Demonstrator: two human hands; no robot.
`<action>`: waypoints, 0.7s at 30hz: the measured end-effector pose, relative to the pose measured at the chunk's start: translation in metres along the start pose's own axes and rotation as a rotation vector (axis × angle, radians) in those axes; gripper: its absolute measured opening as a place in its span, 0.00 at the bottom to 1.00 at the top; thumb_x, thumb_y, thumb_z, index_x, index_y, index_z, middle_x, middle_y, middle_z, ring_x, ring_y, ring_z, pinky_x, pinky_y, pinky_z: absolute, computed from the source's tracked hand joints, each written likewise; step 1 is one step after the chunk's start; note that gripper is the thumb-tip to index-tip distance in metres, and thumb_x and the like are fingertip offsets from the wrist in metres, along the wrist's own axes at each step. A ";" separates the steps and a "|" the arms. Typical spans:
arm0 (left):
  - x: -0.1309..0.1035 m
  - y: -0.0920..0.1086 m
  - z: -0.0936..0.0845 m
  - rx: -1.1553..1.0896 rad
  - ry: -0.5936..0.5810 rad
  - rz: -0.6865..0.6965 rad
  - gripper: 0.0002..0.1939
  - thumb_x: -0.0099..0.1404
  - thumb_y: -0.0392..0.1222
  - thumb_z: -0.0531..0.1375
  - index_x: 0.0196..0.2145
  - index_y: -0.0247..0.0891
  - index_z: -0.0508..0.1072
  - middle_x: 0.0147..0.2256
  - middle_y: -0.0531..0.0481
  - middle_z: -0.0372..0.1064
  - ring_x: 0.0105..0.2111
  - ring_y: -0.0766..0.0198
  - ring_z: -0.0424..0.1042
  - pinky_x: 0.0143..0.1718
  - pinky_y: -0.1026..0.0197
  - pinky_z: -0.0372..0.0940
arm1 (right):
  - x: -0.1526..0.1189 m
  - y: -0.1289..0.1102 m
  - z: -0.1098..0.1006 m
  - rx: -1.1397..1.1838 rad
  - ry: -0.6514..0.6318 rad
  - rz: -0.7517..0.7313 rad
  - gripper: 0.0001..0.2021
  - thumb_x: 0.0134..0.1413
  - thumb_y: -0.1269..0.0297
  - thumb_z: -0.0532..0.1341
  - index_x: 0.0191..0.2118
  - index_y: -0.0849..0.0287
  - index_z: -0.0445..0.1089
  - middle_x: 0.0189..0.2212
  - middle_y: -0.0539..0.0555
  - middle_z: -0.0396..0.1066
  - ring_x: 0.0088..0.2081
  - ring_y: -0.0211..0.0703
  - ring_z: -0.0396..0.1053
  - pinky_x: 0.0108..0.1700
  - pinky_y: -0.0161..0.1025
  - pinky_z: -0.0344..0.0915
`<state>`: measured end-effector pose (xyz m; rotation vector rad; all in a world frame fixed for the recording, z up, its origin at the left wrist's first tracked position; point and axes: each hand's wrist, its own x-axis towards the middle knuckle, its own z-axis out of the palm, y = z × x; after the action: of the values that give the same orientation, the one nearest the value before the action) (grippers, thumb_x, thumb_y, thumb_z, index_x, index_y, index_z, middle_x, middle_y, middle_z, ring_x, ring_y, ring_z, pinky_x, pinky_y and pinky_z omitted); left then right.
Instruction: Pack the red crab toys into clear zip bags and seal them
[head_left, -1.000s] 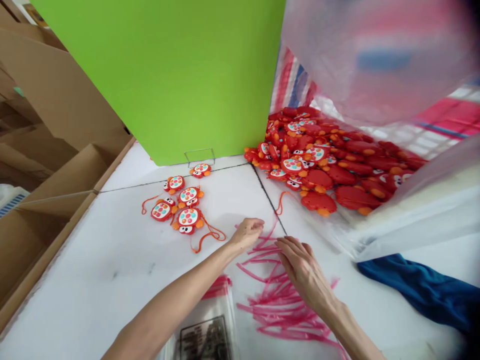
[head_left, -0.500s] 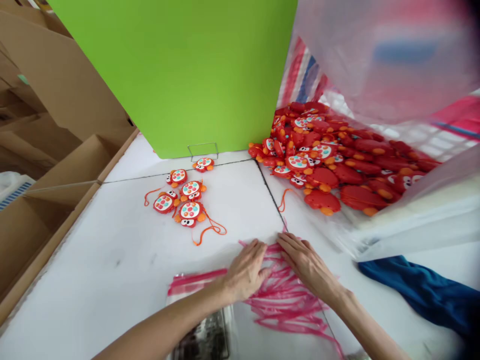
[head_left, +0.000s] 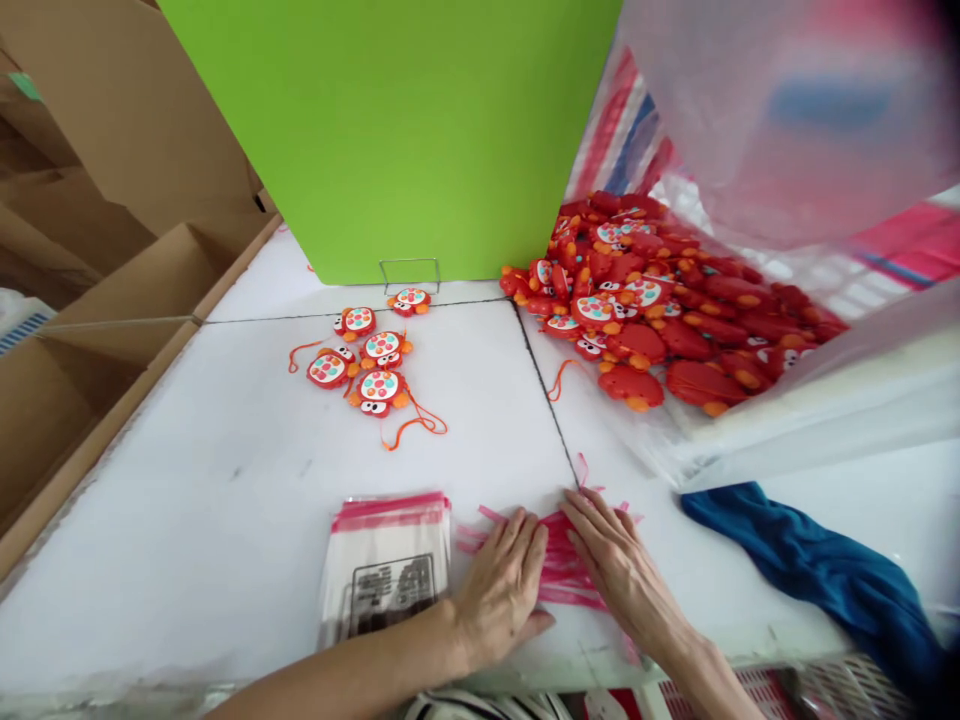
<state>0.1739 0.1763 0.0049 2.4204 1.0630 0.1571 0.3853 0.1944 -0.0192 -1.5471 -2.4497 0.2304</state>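
A loose heap of pink plastic strips (head_left: pixel 566 565) lies near the table's front edge. My left hand (head_left: pixel 504 590) rests flat on its left side, fingers stretched forward. On the right side of the strips lies my right hand (head_left: pixel 619 570), also flat with fingers extended. Just left of my left hand is a stack of clear bags (head_left: pixel 390 540) with pink top edges and black print. Farther back, several red turtle-like toys (head_left: pixel 381 387) with white dotted shells and orange cords sit on the white table (head_left: pixel 225 520).
A large pile of red toys (head_left: pixel 637 345) spills from a plastic-lined bag at the right. A green panel (head_left: pixel 405 130) stands behind. Cardboard boxes (head_left: pixel 150 290) line the left side, and blue cloth (head_left: pixel 810 560) lies at right.
Both hands have come nearer the front edge, drawing the pink strips into a more compact heap. My left arm has moved off the bag stack's top, and the view has shifted.
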 end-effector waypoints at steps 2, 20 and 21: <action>0.000 0.001 0.005 0.026 0.029 -0.005 0.40 0.65 0.52 0.54 0.64 0.26 0.40 0.64 0.32 0.42 0.65 0.49 0.37 0.63 0.49 0.44 | -0.003 -0.003 0.003 -0.014 0.005 -0.019 0.19 0.64 0.64 0.47 0.57 0.61 0.61 0.58 0.60 0.62 0.61 0.54 0.53 0.55 0.57 0.59; -0.001 -0.011 -0.040 -0.341 0.142 -0.144 0.27 0.62 0.43 0.57 0.57 0.29 0.59 0.55 0.34 0.61 0.56 0.48 0.59 0.57 0.45 0.56 | -0.003 -0.048 -0.049 0.159 0.301 0.049 0.19 0.62 0.64 0.51 0.58 0.54 0.58 0.54 0.58 0.64 0.57 0.52 0.58 0.54 0.51 0.60; -0.001 -0.014 -0.042 -0.371 0.176 -0.151 0.25 0.62 0.42 0.57 0.55 0.31 0.60 0.55 0.35 0.62 0.55 0.49 0.60 0.56 0.46 0.57 | 0.000 -0.049 -0.052 0.166 0.298 0.052 0.18 0.63 0.64 0.51 0.57 0.54 0.58 0.53 0.58 0.64 0.57 0.51 0.58 0.54 0.51 0.60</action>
<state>0.1518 0.1998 0.0352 2.0148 1.1716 0.4790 0.3571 0.1735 0.0435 -1.4591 -2.1086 0.1908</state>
